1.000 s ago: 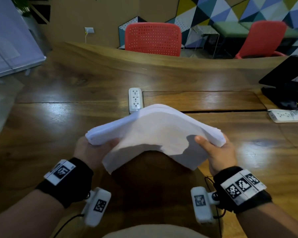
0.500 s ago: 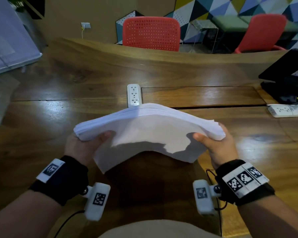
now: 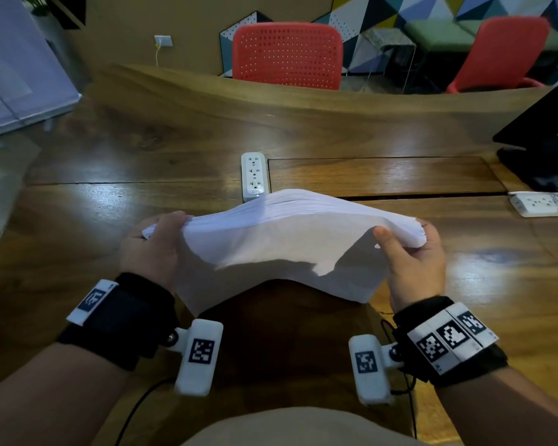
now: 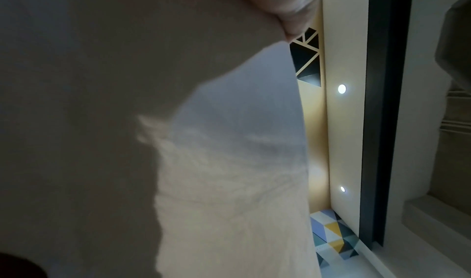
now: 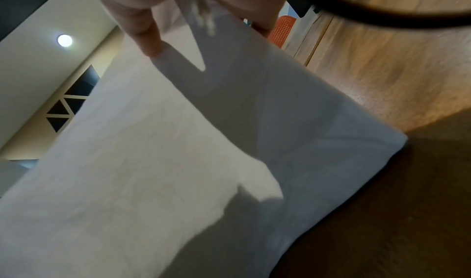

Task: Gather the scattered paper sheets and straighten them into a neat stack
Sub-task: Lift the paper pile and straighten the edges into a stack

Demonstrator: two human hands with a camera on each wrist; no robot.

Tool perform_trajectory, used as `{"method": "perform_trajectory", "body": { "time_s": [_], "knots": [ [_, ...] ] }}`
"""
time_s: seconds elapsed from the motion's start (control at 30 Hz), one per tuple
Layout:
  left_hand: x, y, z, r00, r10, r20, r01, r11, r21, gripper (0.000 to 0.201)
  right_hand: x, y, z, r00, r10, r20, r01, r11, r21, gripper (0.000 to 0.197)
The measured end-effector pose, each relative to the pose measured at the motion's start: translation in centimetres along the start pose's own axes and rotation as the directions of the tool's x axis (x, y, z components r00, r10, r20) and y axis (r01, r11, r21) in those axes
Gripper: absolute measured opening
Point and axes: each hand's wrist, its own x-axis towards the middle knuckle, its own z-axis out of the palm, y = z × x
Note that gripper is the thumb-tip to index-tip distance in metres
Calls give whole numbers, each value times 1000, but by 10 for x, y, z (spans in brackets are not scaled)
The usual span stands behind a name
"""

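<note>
A thick stack of white paper sheets (image 3: 281,239) is held above the wooden table (image 3: 110,201), bowed upward in the middle, with its near edge hanging down. My left hand (image 3: 157,243) grips the stack's left end, fingers curled over the top edge. My right hand (image 3: 413,255) grips the right end, thumb on the near face and fingers behind. In the left wrist view the paper sheets (image 4: 229,161) fill most of the picture under a fingertip. In the right wrist view the thumb presses the paper sheets (image 5: 178,161) above the table.
A white power strip (image 3: 254,177) lies just beyond the stack. A second power strip (image 3: 543,204) and a black device (image 3: 541,146) sit at the right edge. Two red chairs (image 3: 287,56) stand past the table's far edge.
The stack has flattened from a steep arch to a lower bow. My left hand shifted its hold, its fingers now curled over the top of the left end. The right hand kept its grip.
</note>
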Motion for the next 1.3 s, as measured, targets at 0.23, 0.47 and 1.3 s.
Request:
{"method": "perform_trajectory", "body": {
  "time_s": [0.23, 0.47, 1.3],
  "knots": [
    [-6, -2, -3, 972, 156, 177, -143, 986, -84, 58, 1, 4, 2, 1000, 0, -16, -1, 995, -97, 22],
    [-18, -8, 4, 956, 144, 256, -214, 939, 269, 13, -7, 0, 6, 998, -40, 49, 51, 968, -245, 25],
    [-33, 47, 21, 780, 347, 521, -529, 811, 251, 17, 2, -77, 41, 731, -289, 618, 682, 324, -656, 81]
  ]
}}
